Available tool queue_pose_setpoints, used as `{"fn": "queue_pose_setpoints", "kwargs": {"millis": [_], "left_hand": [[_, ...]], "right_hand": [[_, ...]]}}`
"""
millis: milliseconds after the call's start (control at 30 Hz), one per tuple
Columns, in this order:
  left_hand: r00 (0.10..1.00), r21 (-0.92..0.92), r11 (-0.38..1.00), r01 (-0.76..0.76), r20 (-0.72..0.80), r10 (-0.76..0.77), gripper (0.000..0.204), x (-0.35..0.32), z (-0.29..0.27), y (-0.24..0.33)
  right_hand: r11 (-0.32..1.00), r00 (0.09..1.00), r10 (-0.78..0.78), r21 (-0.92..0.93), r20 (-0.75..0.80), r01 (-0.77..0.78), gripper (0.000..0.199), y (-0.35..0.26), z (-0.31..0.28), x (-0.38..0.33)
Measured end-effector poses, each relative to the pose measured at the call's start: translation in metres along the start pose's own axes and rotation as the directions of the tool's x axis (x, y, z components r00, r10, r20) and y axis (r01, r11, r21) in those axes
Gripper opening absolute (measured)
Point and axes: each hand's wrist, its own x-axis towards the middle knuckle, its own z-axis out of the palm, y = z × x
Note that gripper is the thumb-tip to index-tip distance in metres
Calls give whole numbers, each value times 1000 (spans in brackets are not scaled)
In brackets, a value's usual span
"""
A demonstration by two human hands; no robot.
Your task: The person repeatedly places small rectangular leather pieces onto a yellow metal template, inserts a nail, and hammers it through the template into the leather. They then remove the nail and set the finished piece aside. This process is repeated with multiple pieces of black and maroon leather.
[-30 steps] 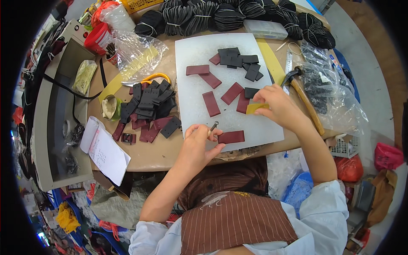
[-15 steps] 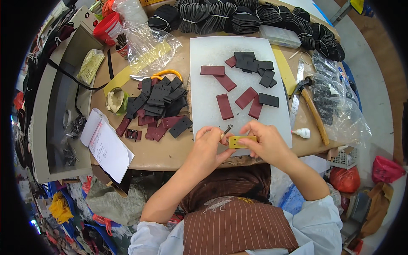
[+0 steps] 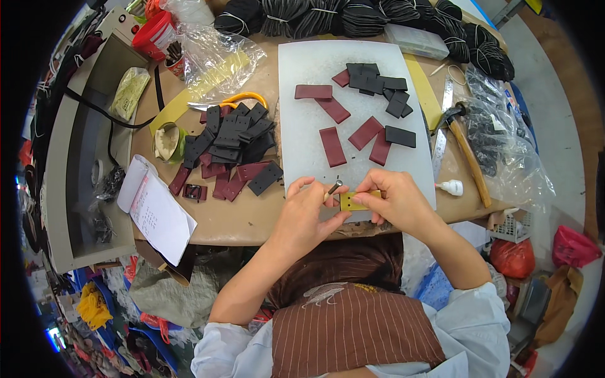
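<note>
Over the near edge of a white board point(image 3: 299, 151), my left hand point(image 3: 299, 214) grips a small metal punch point(image 3: 336, 186), its round end tilted up and away. My left thumb is close to the lower left corner of a small yellow plate point(image 3: 348, 202) with dark holes. My right hand point(image 3: 403, 201) pinches this plate between thumb and fingers. On the board lie several dark red leather pieces point(image 3: 332, 147) and black leather pieces point(image 3: 400, 137), some overlapping.
Left of the board is a heap of black and dark red pieces point(image 3: 236, 142), with orange-handled scissors point(image 3: 249, 97) behind it. A notepad point(image 3: 161, 211) lies at the left. A hammer point(image 3: 469, 160), metal ruler point(image 3: 440, 148) and white bottle point(image 3: 450, 187) lie right. Black cord bundles point(image 3: 309, 17) line the back.
The whole view has shifted slightly, so the table things sit a little higher. My left thumb has eased away from the yellow plate, and the punch is turned a little differently.
</note>
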Motion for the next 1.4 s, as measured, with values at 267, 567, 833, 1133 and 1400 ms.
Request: {"fn": "queue_pose_setpoints", "kwargs": {"millis": [267, 567, 833, 1133, 1400], "left_hand": [[998, 3, 998, 56, 30, -56, 42, 4, -1, 4], [990, -14, 992, 123, 70, -122, 42, 7, -3, 8], [989, -23, 991, 132, 75, -129, 46, 6, -3, 6], [989, -6, 992, 128, 78, -127, 41, 8, -6, 7], [992, -4, 994, 108, 72, -108, 40, 10, -8, 8]], "right_hand": [[990, 993, 57, 125, 107, -70, 11, 6, -14, 4], [771, 787, -591, -413, -177, 485, 18, 55, -18, -30], [635, 720, -692, -511, -44, 580, 18, 53, -17, -21], [810, 852, -520, -351, -61, 470, 39, 40, -13, -21], [801, 842, -533, -374, -90, 467, 39, 42, -10, -23]]}}
